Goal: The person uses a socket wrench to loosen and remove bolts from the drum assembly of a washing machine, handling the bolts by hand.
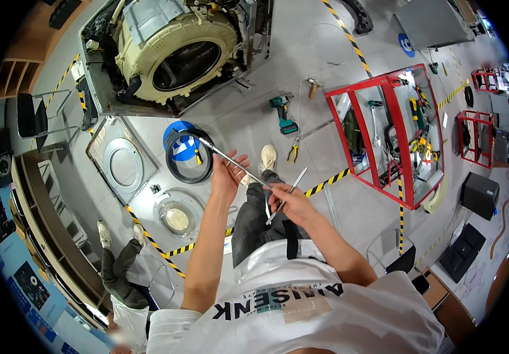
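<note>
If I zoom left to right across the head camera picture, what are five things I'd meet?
Pale panel with round opening, black ring, left hand, right hand holding a metal rod, red tool cart.

Looks down from head, past shirt [348, 312] to floor [241, 125]; close to left hand [227, 176], right hand [294, 205]; far from floor's edges.

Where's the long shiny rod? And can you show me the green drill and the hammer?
Long shiny rod [257, 178]: head view, on its shaft.
Green drill [284, 114]: head view, on its handle.
Hammer [313, 92]: head view, on its wooden handle.
</note>
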`<state>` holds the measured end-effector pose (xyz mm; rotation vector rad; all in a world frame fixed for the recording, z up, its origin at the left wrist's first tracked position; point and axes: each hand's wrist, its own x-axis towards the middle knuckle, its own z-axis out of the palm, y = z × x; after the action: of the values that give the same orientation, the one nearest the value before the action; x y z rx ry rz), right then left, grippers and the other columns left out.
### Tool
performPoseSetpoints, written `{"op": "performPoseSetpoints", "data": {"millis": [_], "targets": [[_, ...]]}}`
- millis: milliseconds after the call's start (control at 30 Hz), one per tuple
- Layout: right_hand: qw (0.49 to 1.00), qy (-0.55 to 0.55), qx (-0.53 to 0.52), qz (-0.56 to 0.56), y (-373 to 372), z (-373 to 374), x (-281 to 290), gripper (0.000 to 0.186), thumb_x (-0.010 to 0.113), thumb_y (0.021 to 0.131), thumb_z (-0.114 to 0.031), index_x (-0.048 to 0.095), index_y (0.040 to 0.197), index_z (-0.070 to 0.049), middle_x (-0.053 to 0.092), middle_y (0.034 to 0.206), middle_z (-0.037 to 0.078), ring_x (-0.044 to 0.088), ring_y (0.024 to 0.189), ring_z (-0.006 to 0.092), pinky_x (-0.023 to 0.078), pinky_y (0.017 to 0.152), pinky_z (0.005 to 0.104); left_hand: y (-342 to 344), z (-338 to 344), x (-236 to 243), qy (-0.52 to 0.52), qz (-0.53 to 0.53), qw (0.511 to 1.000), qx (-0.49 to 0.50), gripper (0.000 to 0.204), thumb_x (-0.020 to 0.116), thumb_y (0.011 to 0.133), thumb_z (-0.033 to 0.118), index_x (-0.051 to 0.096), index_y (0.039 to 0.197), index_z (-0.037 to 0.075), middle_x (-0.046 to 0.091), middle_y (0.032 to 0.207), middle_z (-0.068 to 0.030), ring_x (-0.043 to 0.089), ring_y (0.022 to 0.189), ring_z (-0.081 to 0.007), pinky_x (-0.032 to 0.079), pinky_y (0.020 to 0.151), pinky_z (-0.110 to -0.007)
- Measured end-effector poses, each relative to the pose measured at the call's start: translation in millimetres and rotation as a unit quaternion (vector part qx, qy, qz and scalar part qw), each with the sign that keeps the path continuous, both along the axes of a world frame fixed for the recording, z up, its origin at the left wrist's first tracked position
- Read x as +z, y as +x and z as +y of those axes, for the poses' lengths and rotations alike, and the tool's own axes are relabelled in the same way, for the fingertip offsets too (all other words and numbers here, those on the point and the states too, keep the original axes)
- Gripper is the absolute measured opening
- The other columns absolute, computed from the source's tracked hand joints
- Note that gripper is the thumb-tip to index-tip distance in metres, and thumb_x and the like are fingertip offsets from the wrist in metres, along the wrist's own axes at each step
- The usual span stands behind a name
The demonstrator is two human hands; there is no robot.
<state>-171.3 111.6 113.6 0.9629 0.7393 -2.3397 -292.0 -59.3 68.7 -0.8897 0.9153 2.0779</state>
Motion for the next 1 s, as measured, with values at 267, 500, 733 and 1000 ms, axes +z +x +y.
{"op": "performPoseSetpoints", "data": {"millis": [267, 500, 733, 1000], "targets": [[0.995, 0.028, 0.084, 0.046, -84, 3, -73, 0.025, 0.048, 0.092, -0.015, 0.051, 0.112, -0.001, 0.059, 0.077, 0.009, 0.058, 0.069, 0.0155, 0.046, 0.064, 0.0262, -83, 12, -58, -0.081, 0.075, 0.994, -0.017, 0.037, 0.034, 0.097, 0.03, 0.048, 0.114, 0.0, 0.061, 0.089, -0.0095, 0.058, 0.079, -0.0157, 0.048, 0.074, -0.028], [0.978, 0.133, 0.069, 0.143, -187, 2, -170, 0.027, 0.045, 0.093, -0.011, 0.046, 0.116, 0.001, 0.06, 0.079, 0.011, 0.058, 0.07, 0.0167, 0.046, 0.068, 0.0278, -194, 49, -150, -0.114, 0.195, 0.974, -0.022, 0.039, 0.033, 0.098, 0.03, 0.052, 0.111, 0.0, 0.06, 0.083, -0.0079, 0.054, 0.071, -0.0129, 0.045, 0.068, -0.026], [0.962, 0.174, 0.038, 0.206, -244, -3, -282, 0.029, 0.045, 0.093, -0.012, 0.042, 0.118, 0.003, 0.06, 0.079, 0.01, 0.057, 0.071, 0.015, 0.047, 0.07, 0.0276, -262, 58, -265, -0.136, 0.306, 0.942, -0.016, 0.04, 0.034, 0.097, 0.033, 0.054, 0.107, 0.0, 0.059, 0.081, -0.0062, 0.053, 0.07, -0.011, 0.043, 0.068, -0.025], [0.954, 0.162, 0.102, 0.232, -275, -8, -412, 0.028, 0.046, 0.093, -0.013, 0.043, 0.118, 0.0, 0.06, 0.077, 0.011, 0.057, 0.071, 0.016, 0.046, 0.068, 0.0295, -279, 45, -390, -0.209, 0.266, 0.94, 0.042, 0.033, 0.044, 0.094, 0.033, 0.054, 0.089, 0.001, 0.058, 0.07, -0.0056, 0.051, 0.061, -0.0098, 0.042, 0.059, -0.024]]}}
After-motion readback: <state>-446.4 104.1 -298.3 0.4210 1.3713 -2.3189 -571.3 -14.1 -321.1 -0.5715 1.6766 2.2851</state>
